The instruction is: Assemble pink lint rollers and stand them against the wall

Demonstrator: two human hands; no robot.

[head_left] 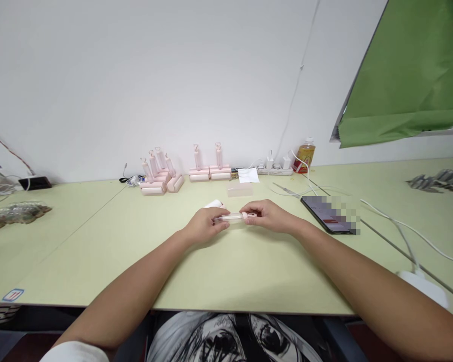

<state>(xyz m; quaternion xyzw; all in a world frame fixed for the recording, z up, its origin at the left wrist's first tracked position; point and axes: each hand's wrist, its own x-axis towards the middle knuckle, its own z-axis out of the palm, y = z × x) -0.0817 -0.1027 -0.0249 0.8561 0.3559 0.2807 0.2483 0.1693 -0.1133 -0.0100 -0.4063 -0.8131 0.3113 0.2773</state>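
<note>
Between my two hands, over the middle of the table point(211, 271), lies a clear tube with a pink cap and loop point(233, 217), held level. My left hand point(204, 224) grips its clear end. On the pink cap end, the fingers of my right hand point(266, 215) are closed. Just behind my left hand sits a white and pink roller piece point(214, 204), partly hidden by the fingers. Farther back is a pale pink translucent rectangular piece point(240, 189), lying flat.
Pink rollers with upright clear handles point(153, 187) stand along the wall, several at the left and two more point(219, 172) at centre. A phone point(326, 213) lies to the right. Behind are a power strip point(275, 171), a white paper point(248, 175), a drink bottle point(305, 156) and cables.
</note>
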